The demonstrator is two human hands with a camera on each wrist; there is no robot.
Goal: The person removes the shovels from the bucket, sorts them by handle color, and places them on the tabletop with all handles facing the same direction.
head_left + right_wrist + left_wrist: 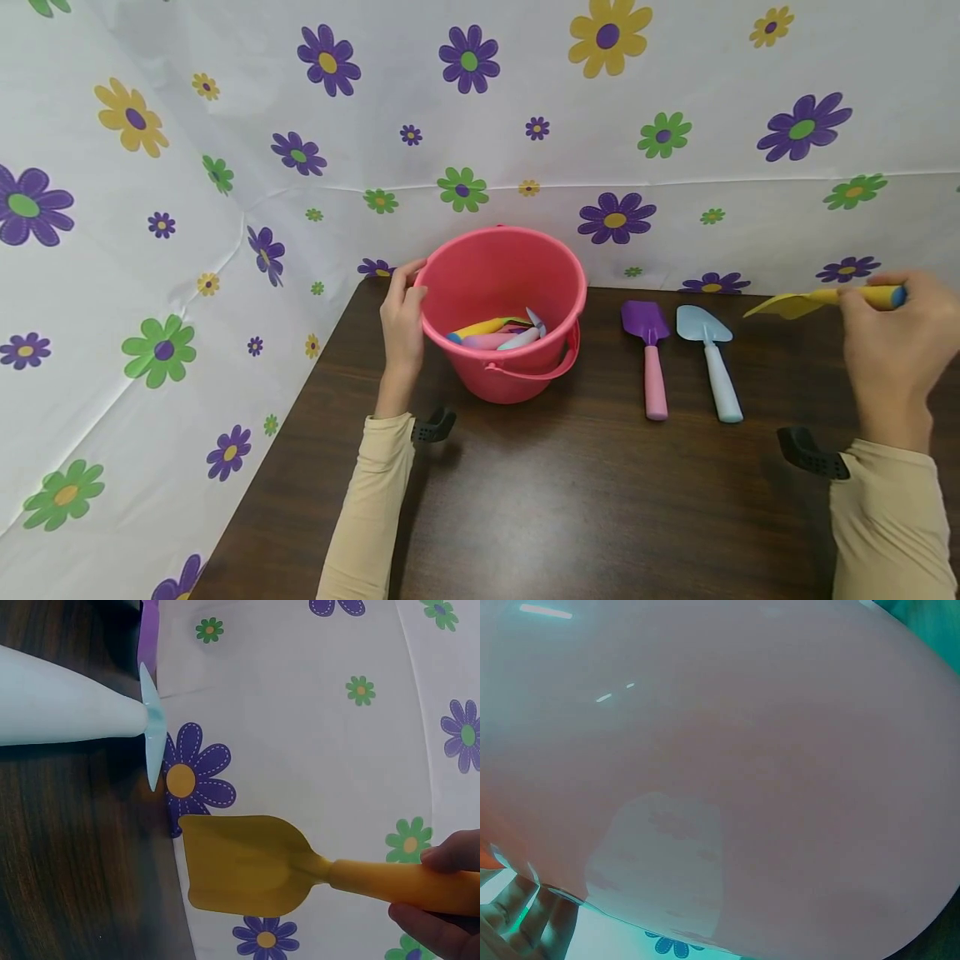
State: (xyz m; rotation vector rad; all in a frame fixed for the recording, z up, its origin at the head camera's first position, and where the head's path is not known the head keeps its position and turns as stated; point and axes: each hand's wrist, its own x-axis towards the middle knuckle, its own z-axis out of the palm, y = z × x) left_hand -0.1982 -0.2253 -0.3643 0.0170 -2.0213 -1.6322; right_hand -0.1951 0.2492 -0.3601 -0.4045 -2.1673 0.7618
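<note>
Yellow plastic makes up most of the spade (825, 297) held by the person's right hand (896, 350), the thumb and fingers closed round its handle and the handle's blue end showing past them. Its blade points left, towards a pale blue trowel (716, 367), and is well apart from the pink bucket (498, 275). The right wrist view shows the blade broad and nearly square-ended, in front of the white flowered sheet (375, 108).

The left hand (402, 321) grips the bucket by the left side of its rim. In the left wrist view the bucket's shiny wall fills nearly everything, with a few fingers at the rim in the lower left corner. The bucket stands upright on the dark brown table (570, 500), near the sheet, its carrying loop (551, 371) hanging down on the near right side. Inside lie several tools (487, 341), with yellow, pink and pale blue handles; they overlap, so their exact number cannot be told.

To the right of the bucket, a purple shovel (654, 367) with a pink handle lies just beside the pale blue trowel, both with blades towards the sheet. Tan sleeves (375, 500) cover the forearms, and a black wrist mount (812, 454) shows at each cuff.
</note>
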